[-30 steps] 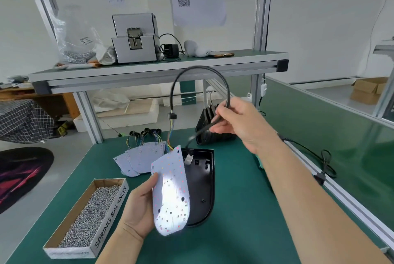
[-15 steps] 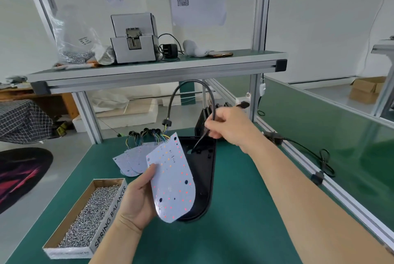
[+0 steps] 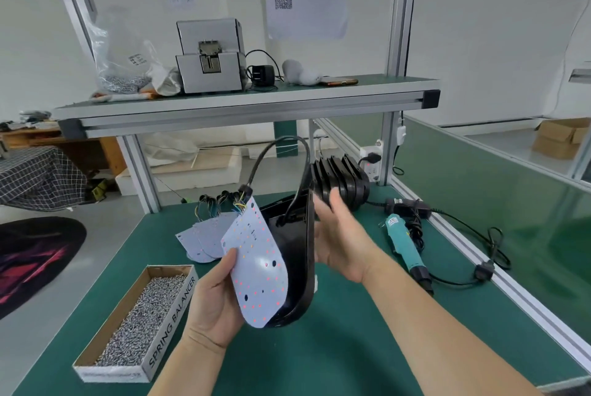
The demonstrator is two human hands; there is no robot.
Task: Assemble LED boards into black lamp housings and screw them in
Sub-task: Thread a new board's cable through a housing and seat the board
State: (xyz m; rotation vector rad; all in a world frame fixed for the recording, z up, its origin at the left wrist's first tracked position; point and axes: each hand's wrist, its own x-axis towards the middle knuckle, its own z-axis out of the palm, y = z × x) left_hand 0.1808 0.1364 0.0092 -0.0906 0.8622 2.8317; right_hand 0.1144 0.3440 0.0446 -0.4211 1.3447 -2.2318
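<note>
1. Two hands work above the green table: the left hand pinches a white round-ended LED board by its edge.
2. The right hand, fingers fairly straight, presses the outer side of the glossy black lamp housing, which is tilted on edge between both hands.
3. A cardboard box of screws lies left of the left hand.
4. A teal electric screwdriver lies right of the right hand.

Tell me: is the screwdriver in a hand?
No, the screwdriver lies on the table; the left hand holds the board, the right hand touches the housing.
</note>
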